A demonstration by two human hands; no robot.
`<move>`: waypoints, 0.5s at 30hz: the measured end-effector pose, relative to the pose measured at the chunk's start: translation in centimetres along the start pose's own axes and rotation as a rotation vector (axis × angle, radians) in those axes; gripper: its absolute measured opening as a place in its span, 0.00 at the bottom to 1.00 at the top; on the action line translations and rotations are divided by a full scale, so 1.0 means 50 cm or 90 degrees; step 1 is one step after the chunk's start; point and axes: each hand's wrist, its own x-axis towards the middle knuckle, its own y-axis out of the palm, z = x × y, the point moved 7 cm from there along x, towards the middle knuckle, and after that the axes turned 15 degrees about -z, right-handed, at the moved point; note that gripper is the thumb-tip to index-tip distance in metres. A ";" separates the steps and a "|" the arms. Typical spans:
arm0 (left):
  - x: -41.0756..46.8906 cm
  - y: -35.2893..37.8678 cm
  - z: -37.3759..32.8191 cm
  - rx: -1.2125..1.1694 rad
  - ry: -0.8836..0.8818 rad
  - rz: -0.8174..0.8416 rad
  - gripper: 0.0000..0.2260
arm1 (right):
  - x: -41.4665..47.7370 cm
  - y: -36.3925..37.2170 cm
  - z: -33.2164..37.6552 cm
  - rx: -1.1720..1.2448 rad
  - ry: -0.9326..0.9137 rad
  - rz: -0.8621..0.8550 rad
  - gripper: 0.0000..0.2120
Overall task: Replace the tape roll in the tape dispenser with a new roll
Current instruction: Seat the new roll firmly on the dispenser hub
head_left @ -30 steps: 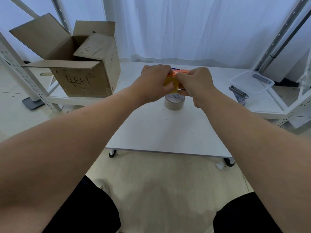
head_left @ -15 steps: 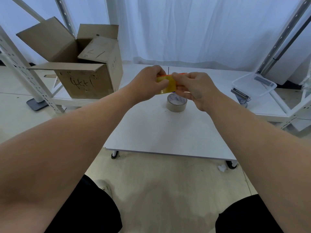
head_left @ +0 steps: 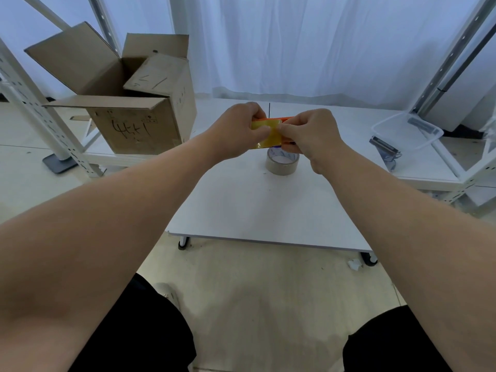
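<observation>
— Where is the orange plastic tape dispenser right now?

— Held up off the white flat surface, between both hands, toward the far middle. A stretch of glossy yellow tape lies across its near face.

— How are the hands on it?

— The left hand pinches the left end, its fingers curled tight around the edge. The right hand grips the right end, its fingers bent and closed on it too. Neither hand is spread wide.

— And the other roll?

— A beige roll of packing tape lies flat on the surface, just below the right hand, apart from both hands.

— Anything else around?

— An open brown cardboard box stands at the far left, with marker scrawl on its near side. A clear plastic tray sits at the far right.
</observation>
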 end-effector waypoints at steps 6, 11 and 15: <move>-0.002 0.009 0.001 0.021 0.006 0.020 0.12 | 0.007 0.012 0.006 -0.117 -0.091 -0.006 0.08; -0.004 0.012 0.006 0.021 -0.001 0.047 0.11 | 0.003 0.002 0.000 -0.122 -0.083 0.035 0.11; -0.009 0.013 0.018 -0.001 -0.024 0.083 0.11 | 0.005 -0.006 -0.022 -0.073 -0.023 0.082 0.13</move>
